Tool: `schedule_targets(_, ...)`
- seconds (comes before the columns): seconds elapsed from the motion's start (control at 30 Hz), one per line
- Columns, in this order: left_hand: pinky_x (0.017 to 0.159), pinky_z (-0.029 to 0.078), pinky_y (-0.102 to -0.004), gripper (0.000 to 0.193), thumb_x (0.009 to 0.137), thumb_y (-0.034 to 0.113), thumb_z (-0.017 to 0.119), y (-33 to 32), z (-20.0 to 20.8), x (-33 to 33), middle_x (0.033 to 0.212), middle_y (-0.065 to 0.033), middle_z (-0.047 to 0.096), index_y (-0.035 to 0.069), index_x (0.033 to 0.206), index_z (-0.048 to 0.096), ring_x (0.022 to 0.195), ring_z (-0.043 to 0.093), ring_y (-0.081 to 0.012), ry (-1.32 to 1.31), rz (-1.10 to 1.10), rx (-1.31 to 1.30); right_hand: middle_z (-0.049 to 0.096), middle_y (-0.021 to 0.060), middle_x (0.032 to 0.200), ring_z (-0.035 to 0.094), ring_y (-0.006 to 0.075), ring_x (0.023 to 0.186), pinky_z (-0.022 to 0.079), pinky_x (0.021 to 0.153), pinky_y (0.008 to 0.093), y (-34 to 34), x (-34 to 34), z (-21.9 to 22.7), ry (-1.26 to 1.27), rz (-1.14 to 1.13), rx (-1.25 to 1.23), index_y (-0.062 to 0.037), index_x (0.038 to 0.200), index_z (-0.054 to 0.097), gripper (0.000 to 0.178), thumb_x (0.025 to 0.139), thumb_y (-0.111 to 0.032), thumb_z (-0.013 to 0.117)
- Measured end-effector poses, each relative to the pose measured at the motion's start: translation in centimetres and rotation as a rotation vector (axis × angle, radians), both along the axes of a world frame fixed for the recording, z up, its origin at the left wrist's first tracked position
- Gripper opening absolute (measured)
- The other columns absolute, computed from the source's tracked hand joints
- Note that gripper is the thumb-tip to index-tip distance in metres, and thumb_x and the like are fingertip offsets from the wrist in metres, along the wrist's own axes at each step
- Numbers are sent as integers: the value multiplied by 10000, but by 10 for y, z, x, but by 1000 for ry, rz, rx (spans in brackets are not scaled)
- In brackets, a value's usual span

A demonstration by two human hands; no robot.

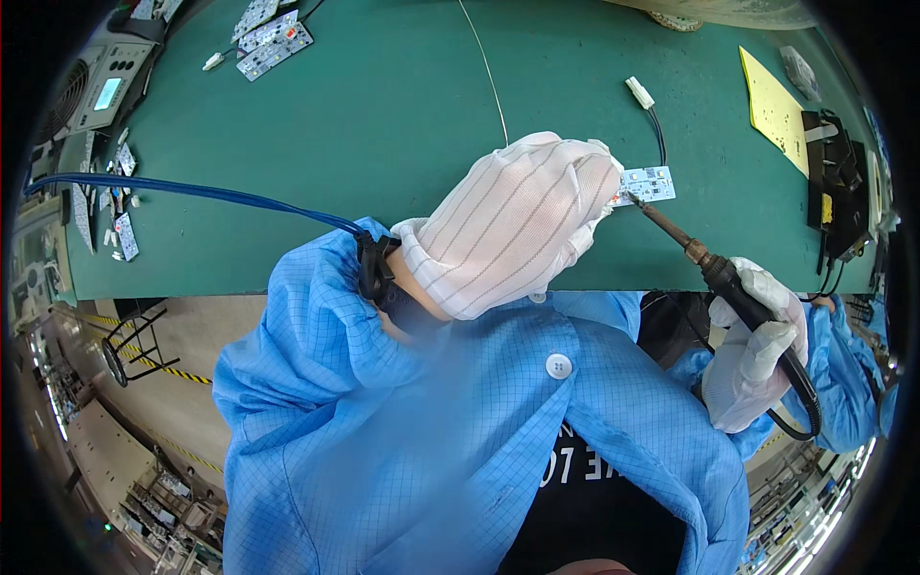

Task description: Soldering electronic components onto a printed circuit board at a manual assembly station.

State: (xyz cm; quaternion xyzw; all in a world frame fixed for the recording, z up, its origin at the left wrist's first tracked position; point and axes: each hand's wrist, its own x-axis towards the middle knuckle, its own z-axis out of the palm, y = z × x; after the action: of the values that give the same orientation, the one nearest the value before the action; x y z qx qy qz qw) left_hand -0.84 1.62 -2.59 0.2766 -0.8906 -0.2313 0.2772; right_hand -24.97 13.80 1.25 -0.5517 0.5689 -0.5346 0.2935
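Observation:
My right hand (pixel 752 359), in a white glove, is closed round the dark handle of a soldering iron (pixel 704 257). The iron's tip meets the near edge of a small white circuit board (pixel 652 183) lying on the green mat. My left hand (pixel 522 216) wears a pale striped glove and is curled at the board's left end, covering part of it. A thin strand of solder wire (pixel 487 77) runs down the mat into the left glove. Those fingertips are hidden under the hand. From the board's far side a dark cable leads to a white connector (pixel 640 93).
A blue corded wrist strap (pixel 374 268) circles my left wrist. More circuit boards (pixel 273 48) lie at the far left, with board pieces (pixel 120 192) nearer. A grey device (pixel 101 81) stands at left. On the right are a yellow sponge sheet (pixel 774 110) and a black holder (pixel 839 192).

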Motion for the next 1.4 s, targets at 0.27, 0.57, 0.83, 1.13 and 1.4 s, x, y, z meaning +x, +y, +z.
schedule_targets(0.27, 800, 540, -371, 228, 815, 91, 620, 0, -1, 0, 1064, -138, 662, -3, 1019, 587, 849, 642, -302, -26, 0, -14, 667, 137, 754, 633, 168, 657, 546, 797, 353, -1, -3, -3, -13, 29, -31, 89, 1139, 623, 578, 998, -467, 556)
schedule_targets(0.57, 814, 545, -373, 276, 831, 129, 595, 0, 0, 2, 1061, -158, 658, -15, 1067, 591, 881, 649, -309, -2, -6, -73, 677, 182, 834, 633, 172, 665, 534, 731, 329, 0, 4, -2, -30, -14, -14, 91, 1114, 637, 560, 1000, -452, 560)
schedule_targets(0.83, 837, 544, -389, 250, 839, 126, 585, 0, 1, 0, 1048, -152, 663, 8, 1059, 603, 904, 659, -313, -42, 4, -31, 677, 193, 820, 629, 197, 687, 525, 670, 323, -2, 5, 3, 12, 12, 16, 85, 1083, 653, 571, 997, -472, 559)
schedule_targets(1.13, 845, 549, -369, 232, 825, 100, 615, 0, 3, 1, 1043, -135, 669, 5, 1037, 601, 915, 666, -302, -28, -5, -27, 668, 185, 801, 643, 223, 710, 539, 710, 358, -2, 5, -2, -74, 33, -11, 75, 1082, 647, 535, 1005, -447, 555)
schedule_targets(1.4, 889, 551, -391, 229, 822, 82, 639, 0, 1, -2, 1046, -132, 673, 2, 1033, 599, 979, 670, -312, -16, 6, -61, 664, 181, 791, 644, 226, 722, 538, 709, 349, 0, 6, 0, 8, -3, -7, 80, 1081, 642, 533, 1015, -438, 538)
